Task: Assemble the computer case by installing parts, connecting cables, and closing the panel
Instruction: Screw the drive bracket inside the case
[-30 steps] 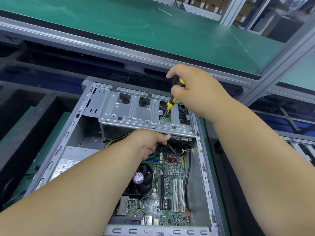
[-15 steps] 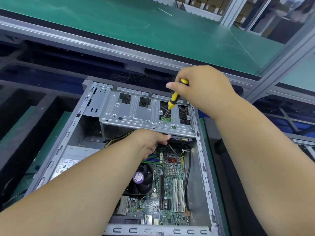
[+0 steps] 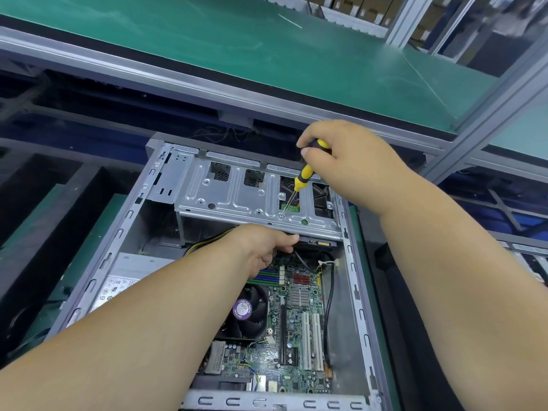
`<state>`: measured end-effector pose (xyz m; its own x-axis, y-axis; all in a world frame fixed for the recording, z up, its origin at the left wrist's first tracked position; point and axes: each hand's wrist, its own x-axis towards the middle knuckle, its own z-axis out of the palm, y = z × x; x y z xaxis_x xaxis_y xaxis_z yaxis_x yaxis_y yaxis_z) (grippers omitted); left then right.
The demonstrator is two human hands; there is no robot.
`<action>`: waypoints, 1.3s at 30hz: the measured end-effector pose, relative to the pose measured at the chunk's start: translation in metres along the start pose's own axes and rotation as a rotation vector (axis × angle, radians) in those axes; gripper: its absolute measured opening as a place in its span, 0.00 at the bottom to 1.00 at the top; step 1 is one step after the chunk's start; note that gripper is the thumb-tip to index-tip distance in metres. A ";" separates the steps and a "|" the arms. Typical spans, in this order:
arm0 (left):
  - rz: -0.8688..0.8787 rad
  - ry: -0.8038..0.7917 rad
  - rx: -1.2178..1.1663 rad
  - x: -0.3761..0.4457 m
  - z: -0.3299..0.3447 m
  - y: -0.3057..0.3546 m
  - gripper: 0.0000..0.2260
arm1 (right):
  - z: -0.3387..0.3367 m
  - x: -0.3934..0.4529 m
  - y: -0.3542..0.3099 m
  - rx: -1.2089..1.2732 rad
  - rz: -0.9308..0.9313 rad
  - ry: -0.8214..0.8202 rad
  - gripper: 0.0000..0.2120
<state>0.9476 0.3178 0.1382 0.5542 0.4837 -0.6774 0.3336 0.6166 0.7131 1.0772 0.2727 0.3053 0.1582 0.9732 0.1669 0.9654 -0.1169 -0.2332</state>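
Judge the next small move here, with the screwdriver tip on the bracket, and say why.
Probably keep turning: the right hand grips the screwdriver, its tip on a screw in the drive bracket, while the left hand reaches under its front edge.

green-matted workbench (image 3: pixel 267 54) above, aluminium frame post (image 3: pixel 504 93) right, cardboard boxes (image 3: pixel 350 4) behind.

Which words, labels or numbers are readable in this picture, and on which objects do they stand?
None can be read for certain.
Purple round sticker on the CPU fan: print too blurred.
White label on the power supply: symbols and text too small.
Motherboard markings: too small.
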 end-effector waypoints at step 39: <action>-0.005 0.029 -0.013 -0.014 0.006 0.006 0.06 | 0.008 -0.008 0.000 -0.006 -0.007 0.064 0.08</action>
<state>0.9464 0.3111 0.1534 0.5304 0.4982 -0.6860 0.3260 0.6271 0.7075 1.0739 0.2668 0.2964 0.1644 0.9593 0.2294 0.9677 -0.1119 -0.2257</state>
